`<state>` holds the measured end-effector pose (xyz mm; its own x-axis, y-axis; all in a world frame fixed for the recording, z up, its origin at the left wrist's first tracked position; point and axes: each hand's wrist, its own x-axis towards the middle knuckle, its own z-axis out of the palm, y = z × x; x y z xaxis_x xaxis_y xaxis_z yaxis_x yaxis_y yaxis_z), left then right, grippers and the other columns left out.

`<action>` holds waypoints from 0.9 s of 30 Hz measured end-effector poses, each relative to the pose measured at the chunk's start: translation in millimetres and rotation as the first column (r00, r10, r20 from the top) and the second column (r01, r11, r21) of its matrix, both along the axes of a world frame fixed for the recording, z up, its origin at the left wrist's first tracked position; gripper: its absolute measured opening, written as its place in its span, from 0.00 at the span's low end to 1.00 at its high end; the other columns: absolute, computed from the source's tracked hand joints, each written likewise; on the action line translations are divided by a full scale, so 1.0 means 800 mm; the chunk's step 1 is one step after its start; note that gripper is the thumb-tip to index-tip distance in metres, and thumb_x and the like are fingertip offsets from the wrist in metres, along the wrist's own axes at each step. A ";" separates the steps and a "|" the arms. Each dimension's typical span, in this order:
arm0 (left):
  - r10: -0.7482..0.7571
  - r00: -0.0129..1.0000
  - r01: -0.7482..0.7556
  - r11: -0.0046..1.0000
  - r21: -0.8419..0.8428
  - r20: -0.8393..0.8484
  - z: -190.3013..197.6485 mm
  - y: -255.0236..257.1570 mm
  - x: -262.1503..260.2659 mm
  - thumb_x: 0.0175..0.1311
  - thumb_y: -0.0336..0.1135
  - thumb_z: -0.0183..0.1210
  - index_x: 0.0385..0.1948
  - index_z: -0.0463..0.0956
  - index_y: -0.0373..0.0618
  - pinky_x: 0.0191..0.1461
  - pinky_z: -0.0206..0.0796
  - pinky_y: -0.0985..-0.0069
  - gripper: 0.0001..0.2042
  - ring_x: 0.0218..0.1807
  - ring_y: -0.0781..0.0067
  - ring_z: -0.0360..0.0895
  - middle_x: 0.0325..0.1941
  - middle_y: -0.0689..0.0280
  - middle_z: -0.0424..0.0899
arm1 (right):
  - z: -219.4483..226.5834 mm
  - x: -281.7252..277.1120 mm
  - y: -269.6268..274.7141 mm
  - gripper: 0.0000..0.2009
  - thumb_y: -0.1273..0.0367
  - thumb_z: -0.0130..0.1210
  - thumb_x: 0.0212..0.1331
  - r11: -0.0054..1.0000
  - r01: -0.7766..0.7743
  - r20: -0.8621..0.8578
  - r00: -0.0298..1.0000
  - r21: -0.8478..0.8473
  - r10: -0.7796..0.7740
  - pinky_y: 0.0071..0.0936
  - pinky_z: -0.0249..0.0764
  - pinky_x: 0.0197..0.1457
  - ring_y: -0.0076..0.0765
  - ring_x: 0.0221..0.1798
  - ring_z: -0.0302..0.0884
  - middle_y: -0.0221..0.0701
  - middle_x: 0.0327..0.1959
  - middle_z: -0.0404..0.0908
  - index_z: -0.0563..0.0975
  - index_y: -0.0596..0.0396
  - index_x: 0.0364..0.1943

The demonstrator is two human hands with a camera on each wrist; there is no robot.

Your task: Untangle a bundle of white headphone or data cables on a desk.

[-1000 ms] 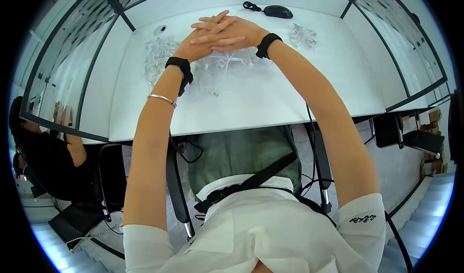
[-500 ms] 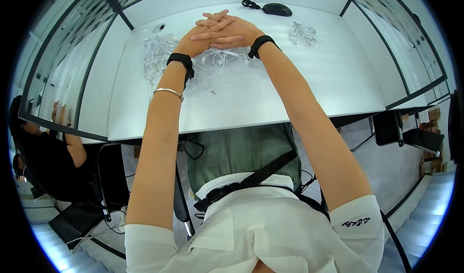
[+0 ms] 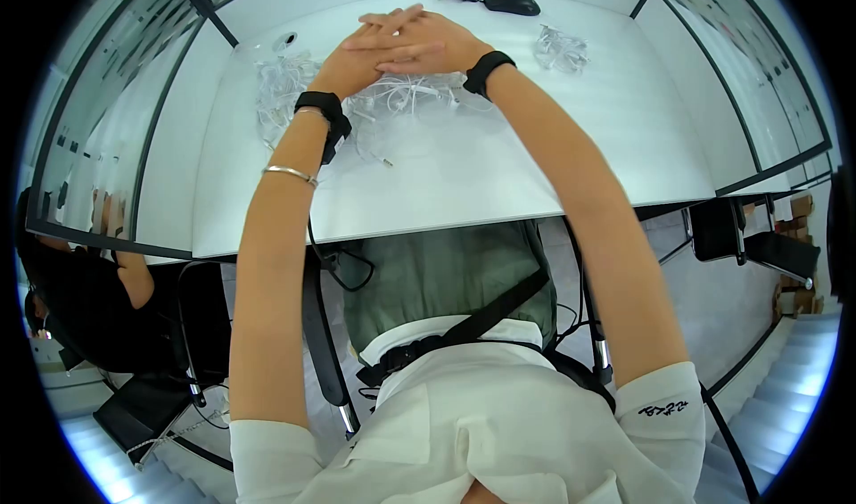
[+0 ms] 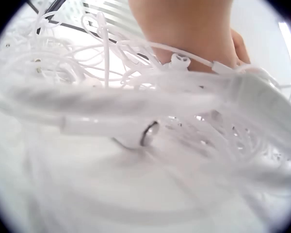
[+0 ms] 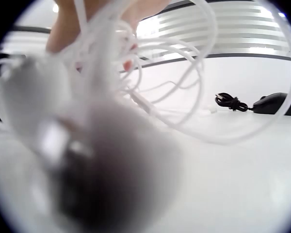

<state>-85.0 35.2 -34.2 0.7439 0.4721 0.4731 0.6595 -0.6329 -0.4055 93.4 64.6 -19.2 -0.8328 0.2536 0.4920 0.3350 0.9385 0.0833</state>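
Observation:
My left hand (image 3: 355,65) and right hand (image 3: 453,40) are laced together over the white desk, their fingers crossing one another. The fingers look mostly straight, and some are hidden behind others. Below and around them lies a tangled heap of white wired earphones (image 3: 412,95), which spreads to the left. In the left wrist view, a white earphone piece (image 4: 94,127) and looped cables sit close to the lens beneath the hand. A blurred earbud (image 5: 121,160) fills the front of the right wrist view, with cables arching past the hand behind it.
A black mouse (image 3: 512,3) with its cord bundled lies at the back of the desk. To the right is a smaller bundle of white cables (image 3: 562,49). White partitions (image 3: 687,76) close in the desk's sides. Another person (image 3: 85,299) in black sits at the far left.
The hands stay laced over the heap. My forearms drew closer together half a second ago and now stand wider again. The desk sits slightly higher in the head view.

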 end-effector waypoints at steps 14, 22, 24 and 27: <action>0.302 0.694 0.180 0.806 -0.564 0.653 -0.013 -0.057 0.001 0.59 0.34 0.56 0.47 0.74 0.42 0.59 0.63 0.66 0.15 0.55 0.52 0.72 0.56 0.54 0.72 | -0.017 0.089 -0.030 0.22 0.52 0.48 0.64 0.533 0.027 -0.098 0.974 -0.846 -0.205 0.29 0.64 0.59 0.33 0.55 0.72 0.32 0.52 0.78 0.74 0.50 0.55; 0.448 0.637 0.302 0.603 -0.738 0.627 -0.013 -0.040 -0.011 0.60 0.28 0.50 0.51 0.72 0.42 0.65 0.54 0.71 0.17 0.61 0.62 0.66 0.59 0.59 0.70 | -0.014 0.103 -0.001 0.11 0.64 0.54 0.62 0.295 -0.190 -0.267 0.933 -0.936 -0.244 0.25 0.68 0.53 0.26 0.47 0.75 0.31 0.43 0.81 0.81 0.57 0.39; 0.467 0.652 0.262 0.600 -0.756 0.597 -0.003 -0.041 -0.008 0.59 0.28 0.50 0.52 0.72 0.43 0.65 0.54 0.70 0.17 0.62 0.62 0.66 0.59 0.59 0.70 | -0.024 0.103 0.009 0.11 0.64 0.54 0.62 0.220 -0.238 -0.301 0.896 -0.946 -0.327 0.25 0.69 0.51 0.25 0.43 0.77 0.30 0.41 0.81 0.80 0.57 0.39; 0.537 0.603 0.261 0.566 -0.782 0.590 -0.005 -0.043 -0.007 0.56 0.27 0.54 0.52 0.72 0.46 0.66 0.49 0.67 0.19 0.62 0.58 0.65 0.60 0.60 0.71 | -0.040 0.105 0.021 0.12 0.62 0.50 0.64 0.086 -0.329 -0.330 0.820 -0.940 -0.467 0.23 0.70 0.45 0.25 0.36 0.77 0.31 0.36 0.81 0.78 0.57 0.36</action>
<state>-90.7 0.7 -37.8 0.2148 0.9627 0.1644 0.5377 -0.2571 0.8030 177.2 81.8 -51.2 -0.5367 0.8437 -0.0049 0.0045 -0.0029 -1.0000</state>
